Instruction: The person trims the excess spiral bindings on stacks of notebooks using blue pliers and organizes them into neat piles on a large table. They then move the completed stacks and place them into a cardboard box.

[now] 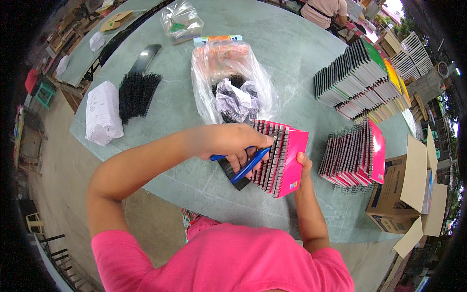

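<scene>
My left hand (242, 142) is closed around blue-handled pliers (253, 165). The pliers' jaws are at the upper part of a black wire spiral on a pink notebook. That notebook (294, 163) is the front one of a leaning row of spiral-bound notebooks on the table. My right hand (304, 168) grips its right edge, thumb on the pink cover and fingers hidden behind. A dark flat block (233, 174) shows partly beneath the pliers, left of the row.
Right of my hands stand more pink notebooks (352, 153), with taller stacks (355, 78) behind and an open cardboard box (394, 194) nearby. A plastic bag (204, 87) with crumpled paper lies ahead. At left are black spiral coils (138, 95) and a white wrapped bundle (103, 113).
</scene>
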A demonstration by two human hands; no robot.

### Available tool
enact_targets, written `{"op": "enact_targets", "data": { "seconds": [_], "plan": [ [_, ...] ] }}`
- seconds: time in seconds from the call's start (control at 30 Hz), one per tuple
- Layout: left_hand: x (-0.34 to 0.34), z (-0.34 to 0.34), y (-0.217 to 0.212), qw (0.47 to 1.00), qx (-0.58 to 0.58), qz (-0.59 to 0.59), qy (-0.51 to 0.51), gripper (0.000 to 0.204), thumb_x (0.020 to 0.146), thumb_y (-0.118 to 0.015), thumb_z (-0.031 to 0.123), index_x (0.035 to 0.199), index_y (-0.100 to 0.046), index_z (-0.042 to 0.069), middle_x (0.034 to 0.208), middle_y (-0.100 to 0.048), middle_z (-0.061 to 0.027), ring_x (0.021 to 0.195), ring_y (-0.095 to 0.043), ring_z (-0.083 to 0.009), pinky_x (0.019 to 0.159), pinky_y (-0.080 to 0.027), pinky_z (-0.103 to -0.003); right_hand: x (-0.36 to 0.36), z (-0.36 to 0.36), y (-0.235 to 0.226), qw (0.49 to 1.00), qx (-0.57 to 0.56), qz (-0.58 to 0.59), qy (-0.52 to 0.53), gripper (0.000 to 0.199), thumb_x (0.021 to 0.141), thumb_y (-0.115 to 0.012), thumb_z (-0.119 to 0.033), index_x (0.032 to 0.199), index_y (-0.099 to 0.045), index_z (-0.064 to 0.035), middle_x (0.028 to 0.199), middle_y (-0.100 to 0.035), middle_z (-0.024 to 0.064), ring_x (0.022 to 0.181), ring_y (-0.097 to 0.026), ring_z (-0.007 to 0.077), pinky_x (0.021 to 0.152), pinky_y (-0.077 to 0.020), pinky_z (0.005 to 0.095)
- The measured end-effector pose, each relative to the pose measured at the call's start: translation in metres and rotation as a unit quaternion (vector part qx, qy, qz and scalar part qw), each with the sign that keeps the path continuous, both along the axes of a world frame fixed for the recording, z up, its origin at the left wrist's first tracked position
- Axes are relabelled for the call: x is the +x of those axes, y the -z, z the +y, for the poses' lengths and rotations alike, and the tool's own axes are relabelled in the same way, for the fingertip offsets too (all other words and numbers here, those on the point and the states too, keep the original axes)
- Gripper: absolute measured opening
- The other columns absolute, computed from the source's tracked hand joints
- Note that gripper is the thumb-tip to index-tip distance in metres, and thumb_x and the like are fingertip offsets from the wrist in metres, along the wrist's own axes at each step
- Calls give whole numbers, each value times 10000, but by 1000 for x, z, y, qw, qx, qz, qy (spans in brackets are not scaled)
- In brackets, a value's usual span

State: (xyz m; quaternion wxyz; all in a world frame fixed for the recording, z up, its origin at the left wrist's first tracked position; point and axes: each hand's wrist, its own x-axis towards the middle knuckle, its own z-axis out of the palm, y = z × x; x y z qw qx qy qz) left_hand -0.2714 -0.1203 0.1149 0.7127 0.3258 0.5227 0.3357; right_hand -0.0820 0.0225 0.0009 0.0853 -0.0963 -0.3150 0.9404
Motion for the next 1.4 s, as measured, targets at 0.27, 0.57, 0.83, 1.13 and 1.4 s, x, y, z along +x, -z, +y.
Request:
{"op": "enact_targets", "data": {
  "seconds": [0.27, 0.57, 0.83, 1.13, 1.4],
  "plan": [
    [16, -1, 8, 801, 221, 556, -1, 407, 905, -389, 369, 895, -521, -15, 804, -550, -167, 740, -579, -266, 657, -461, -379, 2, -5, 2, 997, 17, -53, 46, 699, 670, -661, -371, 1193, -416, 24, 1075, -553, 171, 945, -569, 284, 844, -458, 403],
    [-13, -78, 25, 857, 229, 460, 37, 341, 863, -491, 311, 964, -529, -13, 879, -538, -172, 834, -514, -319, 759, -406, -380, 20, -4, 1, 995, -5, -60, 76, 721, 623, -690, -352, 1190, -424, 6, 1065, -556, 151, 938, -565, 272, 833, -464, 395],
    [-14, -130, 119, 553, 226, 789, -144, 532, 762, -607, 395, 1123, -483, 23, 1111, -468, -174, 1035, -426, -370, 921, -287, -476, 101, 3, 47, 884, 417, -76, 198, 924, 493, -824, -402, 1219, -412, -7, 1159, -514, 116, 1099, -464, 242, 951, -351, 372],
    [90, 27, 112, 830, 449, 329, -39, 1225, 478, -814, 421, 1370, -75, 25, 1379, -195, -230, 1271, -229, -368, 1041, -212, -406, 114, -7, 69, 813, 540, -167, 140, 1253, 398, -881, -351, 1308, -104, 22, 1288, -342, 161, 1211, -320, 256, 1026, -211, 370],
    [101, 42, 111, 860, 387, 329, -59, 1347, 380, -865, 396, 1375, -33, 32, 1299, -300, -217, 1199, -325, -360, 1007, -268, -420, 109, -2, 50, 721, 654, -106, 202, 1191, 417, -878, -342, 1290, -152, 15, 1247, -369, 154, 1189, -345, 247, 1007, -245, 368]
  ]
}}
